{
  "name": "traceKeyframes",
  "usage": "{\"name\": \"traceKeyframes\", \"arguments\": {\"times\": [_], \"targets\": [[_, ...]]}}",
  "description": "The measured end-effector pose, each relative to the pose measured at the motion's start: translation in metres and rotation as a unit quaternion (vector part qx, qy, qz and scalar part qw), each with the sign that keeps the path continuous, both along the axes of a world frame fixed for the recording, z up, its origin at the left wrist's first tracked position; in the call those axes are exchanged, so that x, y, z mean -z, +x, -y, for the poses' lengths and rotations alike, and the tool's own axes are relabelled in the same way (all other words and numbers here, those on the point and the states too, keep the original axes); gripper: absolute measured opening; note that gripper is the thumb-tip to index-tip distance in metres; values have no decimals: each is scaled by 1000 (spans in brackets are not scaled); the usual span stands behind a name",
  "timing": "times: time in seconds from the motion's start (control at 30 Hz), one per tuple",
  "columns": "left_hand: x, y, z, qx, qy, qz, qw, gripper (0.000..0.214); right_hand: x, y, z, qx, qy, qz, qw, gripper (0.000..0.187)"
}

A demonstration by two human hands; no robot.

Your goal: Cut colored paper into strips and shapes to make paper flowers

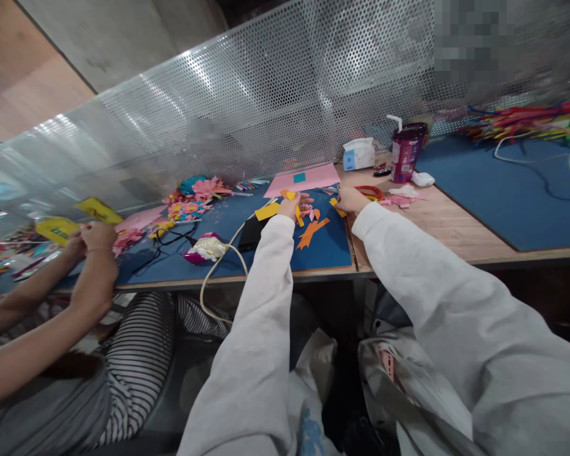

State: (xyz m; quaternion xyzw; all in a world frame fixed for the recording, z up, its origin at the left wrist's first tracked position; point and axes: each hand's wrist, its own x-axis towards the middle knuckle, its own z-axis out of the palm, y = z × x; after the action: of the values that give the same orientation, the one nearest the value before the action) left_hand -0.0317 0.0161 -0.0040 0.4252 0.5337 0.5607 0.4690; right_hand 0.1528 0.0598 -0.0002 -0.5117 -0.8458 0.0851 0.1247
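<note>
My left hand [292, 208] is above the blue mat with its fingers curled around yellow paper pieces [299, 216]; how many it holds is hard to see. A larger yellow paper piece [266, 211] shows just left of that hand. My right hand [353, 199] pinches a small yellow paper piece [337, 206] at the mat's right side. Between and below the hands lies an orange cut-paper piece [312, 233] with jagged ends. Close to the left fingers is a small pink paper shape [313, 214].
Behind my hands lies a pink sheet [308, 180]. A purple cup [405, 152] with a straw, a tissue pack [359, 154] and a white case [423, 179] stand right. A pale cable [204, 288] hangs over the edge. At left, a co-worker's hands [97, 235] hold yellow packaging.
</note>
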Motion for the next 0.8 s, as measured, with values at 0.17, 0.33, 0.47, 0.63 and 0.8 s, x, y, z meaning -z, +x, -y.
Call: {"name": "traceKeyframes", "arguments": {"times": [0.17,0.33,0.47,0.63,0.8], "targets": [[2,-1,-2,7,7,3,1000,26,0,-1,0,0,15,26,1000,28],[1,-1,-2,4,5,2,1000,27,-2,1,5,-3,-5,13,1000,29],[0,0,0,0,4,8,1000,25,-4,1,7,12,-11,1,1000,25],[0,0,0,4,8,12,1000,24,-5,1,7,19,-32,-4,999,24],[1,0,0,0,11,22,1000,22,-4,0,6,43,-32,-60,997,20]]}}
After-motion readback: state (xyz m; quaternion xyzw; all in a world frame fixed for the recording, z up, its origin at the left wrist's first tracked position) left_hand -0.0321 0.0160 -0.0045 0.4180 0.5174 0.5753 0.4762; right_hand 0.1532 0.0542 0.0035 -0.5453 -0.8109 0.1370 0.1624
